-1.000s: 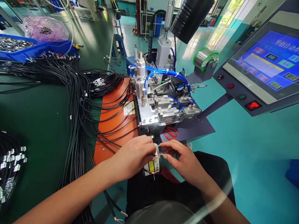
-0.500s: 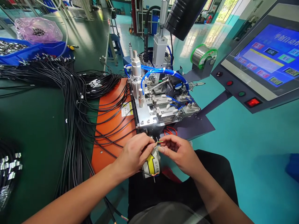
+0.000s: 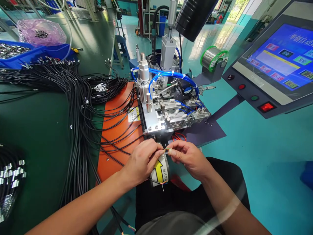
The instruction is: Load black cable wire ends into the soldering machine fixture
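My left hand pinches the end of a black cable, just above a white wheel marked with a yellow arrow. Thin coloured wires stick out to the right of its fingertips. My right hand closes thumb and forefinger on those wires, its fingertips nearly touching the left ones. Another cable end with bared coloured wires lies across the lower part of the wheel. Right behind my hands stands a metal machine with blue air tubes.
Black cables run over the green table and an orange plate. A control screen juts in at the right, near a solder spool. A blue bin stands at the back left.
The thumb and forefinger of my right hand have come together on the coloured wires, a little closer to my left fingertips. My left hand has hardly moved.
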The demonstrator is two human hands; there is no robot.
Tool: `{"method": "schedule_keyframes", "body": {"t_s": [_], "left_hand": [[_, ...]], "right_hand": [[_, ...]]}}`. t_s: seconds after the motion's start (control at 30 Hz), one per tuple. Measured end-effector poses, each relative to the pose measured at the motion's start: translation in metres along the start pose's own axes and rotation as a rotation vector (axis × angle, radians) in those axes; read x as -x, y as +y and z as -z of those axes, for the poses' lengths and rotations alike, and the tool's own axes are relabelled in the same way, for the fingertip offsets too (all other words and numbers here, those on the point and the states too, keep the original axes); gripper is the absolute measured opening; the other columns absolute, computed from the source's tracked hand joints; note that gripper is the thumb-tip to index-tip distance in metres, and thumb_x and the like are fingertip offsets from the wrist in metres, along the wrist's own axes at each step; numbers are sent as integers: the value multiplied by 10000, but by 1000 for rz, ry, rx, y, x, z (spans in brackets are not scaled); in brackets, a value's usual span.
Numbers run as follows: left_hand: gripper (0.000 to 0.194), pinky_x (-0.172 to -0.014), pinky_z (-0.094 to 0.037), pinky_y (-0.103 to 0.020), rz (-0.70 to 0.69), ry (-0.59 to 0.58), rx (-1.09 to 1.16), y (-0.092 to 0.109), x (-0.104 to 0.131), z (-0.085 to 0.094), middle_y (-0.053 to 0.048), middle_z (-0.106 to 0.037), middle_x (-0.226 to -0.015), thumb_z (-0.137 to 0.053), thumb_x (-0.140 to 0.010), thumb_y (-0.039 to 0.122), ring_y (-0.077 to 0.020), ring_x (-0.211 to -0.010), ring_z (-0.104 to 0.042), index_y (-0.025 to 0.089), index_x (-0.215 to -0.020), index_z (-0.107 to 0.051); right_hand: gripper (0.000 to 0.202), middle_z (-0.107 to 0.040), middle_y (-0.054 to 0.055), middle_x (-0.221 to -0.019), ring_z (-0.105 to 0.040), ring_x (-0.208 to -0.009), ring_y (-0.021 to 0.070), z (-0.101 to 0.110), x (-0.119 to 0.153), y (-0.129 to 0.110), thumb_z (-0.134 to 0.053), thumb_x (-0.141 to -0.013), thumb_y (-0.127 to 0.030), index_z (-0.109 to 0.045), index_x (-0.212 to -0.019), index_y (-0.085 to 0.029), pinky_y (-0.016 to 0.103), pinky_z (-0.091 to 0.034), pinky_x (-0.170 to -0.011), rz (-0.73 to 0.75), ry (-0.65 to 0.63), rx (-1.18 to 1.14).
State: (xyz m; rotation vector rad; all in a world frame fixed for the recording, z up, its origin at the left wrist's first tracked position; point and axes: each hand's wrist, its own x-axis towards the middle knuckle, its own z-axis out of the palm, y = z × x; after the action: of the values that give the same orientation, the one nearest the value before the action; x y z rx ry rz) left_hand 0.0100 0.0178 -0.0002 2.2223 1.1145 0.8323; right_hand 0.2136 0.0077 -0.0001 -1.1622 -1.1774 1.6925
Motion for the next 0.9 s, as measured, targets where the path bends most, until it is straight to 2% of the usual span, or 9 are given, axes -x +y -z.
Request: {"method": "schedule_keyframes", "body": {"t_s": [0.2,0.37,0.5,0.63,0.73,0.9], "left_hand": [[217,-654,-424,-269,-33,-20,-15,1,-1,0,-28,-568,-767,-428,-985,265,-147,-719,-521,178,-891,-604],[198,-657,-414,-270,-51,-35,-19,1,0,0,-24,-558,-765,-427,-986,237,-145,-713,-506,177,-910,-600],[166,-652,-400,-264,-47,-18,-25,0,1,-1,-17,-551,-758,-458,-978,230,-139,-708,-495,172,-910,-598],[156,-656,-400,-259,-49,-2,-17,0,0,-3,-13,-551,-755,-473,-971,227,-135,-707,-496,168,-893,-595],[148,-665,-403,-262,-47,-6,-16,0,0,-3,-14,-553,-760,-482,-968,230,-137,-713,-496,168,-895,-595],[140,-668,-396,-265,-50,-7,-19,-2,2,-3,-13,-544,-761,-482,-968,226,-138,-717,-490,165,-906,-592]], "right_hand": [[232,-685,27,-862,-620,-811,157,-2,-3,2,-766,-755,-359,-699,-886,-180,289,-504,-770,55,61,62],[146,-687,23,-813,-624,-758,162,-5,-7,8,-730,-787,-329,-701,-817,-189,287,-501,-715,148,97,200],[117,-683,18,-796,-625,-748,160,-4,-6,10,-723,-797,-307,-698,-800,-193,284,-497,-708,191,114,223],[164,-697,29,-869,-631,-800,177,-1,0,-2,-727,-796,-331,-693,-886,-199,294,-502,-733,160,59,310],[195,-695,33,-901,-628,-818,184,-1,3,-12,-730,-796,-358,-692,-909,-204,295,-497,-732,178,76,422],[132,-682,15,-839,-608,-761,162,-5,2,-15,-683,-842,-335,-690,-867,-205,271,-473,-679,211,113,494]]}}
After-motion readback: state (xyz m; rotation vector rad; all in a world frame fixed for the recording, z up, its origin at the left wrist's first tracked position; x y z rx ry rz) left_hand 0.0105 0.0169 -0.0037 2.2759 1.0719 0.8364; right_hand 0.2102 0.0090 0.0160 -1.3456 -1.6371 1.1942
